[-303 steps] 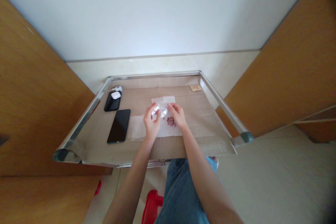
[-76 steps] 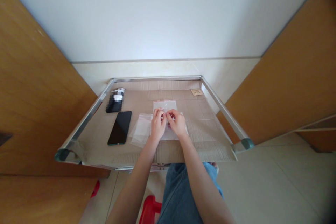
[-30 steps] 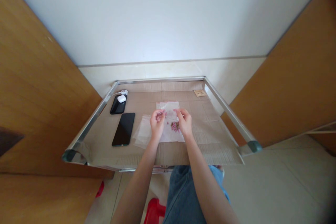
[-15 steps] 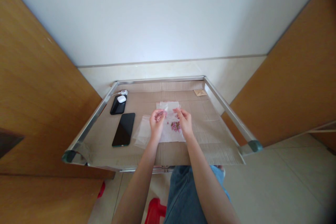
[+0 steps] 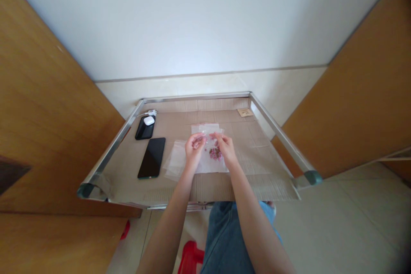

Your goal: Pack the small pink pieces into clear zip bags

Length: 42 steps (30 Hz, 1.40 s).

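My left hand (image 5: 195, 150) is raised just above a clear plastic zip bag (image 5: 207, 129), its fingertips curled together over what look like tiny pink beads. My right hand (image 5: 225, 147) sits close by, with fingertips at the bag's upper edge. A small heap of pink beads (image 5: 215, 153) lies between my hands on a white sheet (image 5: 208, 167). To the left, a second clear bag (image 5: 174, 165) lies flat on the cardboard.
A black smartphone (image 5: 152, 158) lies left of the bags, beyond it a dark pad (image 5: 143, 130) with a white earbud case (image 5: 149, 120) and cable. Cardboard (image 5: 257, 171) covers a metal-framed tray (image 5: 195, 96), with a small brown card (image 5: 245, 112) at its far corner.
Since the earlier frames my hands have moved apart from their close pinch, uncovering the bead heap. Over the last half second my left hand has shifted slightly right and my right hand slightly toward the bag.
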Motion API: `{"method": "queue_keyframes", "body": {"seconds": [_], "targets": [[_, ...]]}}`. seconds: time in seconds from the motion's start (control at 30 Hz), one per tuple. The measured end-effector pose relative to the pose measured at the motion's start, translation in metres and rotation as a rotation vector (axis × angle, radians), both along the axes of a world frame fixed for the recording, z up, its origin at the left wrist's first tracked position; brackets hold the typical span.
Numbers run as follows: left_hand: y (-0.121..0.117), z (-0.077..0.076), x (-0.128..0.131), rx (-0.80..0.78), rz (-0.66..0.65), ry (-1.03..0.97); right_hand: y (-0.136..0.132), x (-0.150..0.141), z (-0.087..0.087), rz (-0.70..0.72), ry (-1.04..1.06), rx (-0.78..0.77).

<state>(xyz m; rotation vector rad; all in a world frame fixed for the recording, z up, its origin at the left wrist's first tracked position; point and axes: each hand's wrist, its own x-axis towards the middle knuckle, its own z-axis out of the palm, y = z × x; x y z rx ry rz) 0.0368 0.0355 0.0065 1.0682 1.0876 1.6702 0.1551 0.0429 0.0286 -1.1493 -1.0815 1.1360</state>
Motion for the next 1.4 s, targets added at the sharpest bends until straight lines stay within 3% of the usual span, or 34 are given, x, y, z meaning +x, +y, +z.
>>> {"method": "queue_keyframes", "body": {"seconds": [0.27, 0.67, 1.07, 1.4], "targets": [[-0.003, 0.004, 0.003, -0.013, -0.105, -0.066, 0.0, -0.001, -0.003, -0.057, 0.016, -0.006], [-0.005, 0.008, 0.002, -0.088, -0.171, -0.225, 0.0, -0.003, 0.002, -0.117, 0.266, -0.065], [-0.006, 0.012, -0.001, -0.076, -0.284, -0.316, 0.005, -0.006, 0.003, -0.041, 0.661, -0.252], [-0.008, 0.012, -0.001, -0.063, -0.318, -0.288, 0.004, -0.003, 0.006, 0.022, 0.681, -0.235]]}}
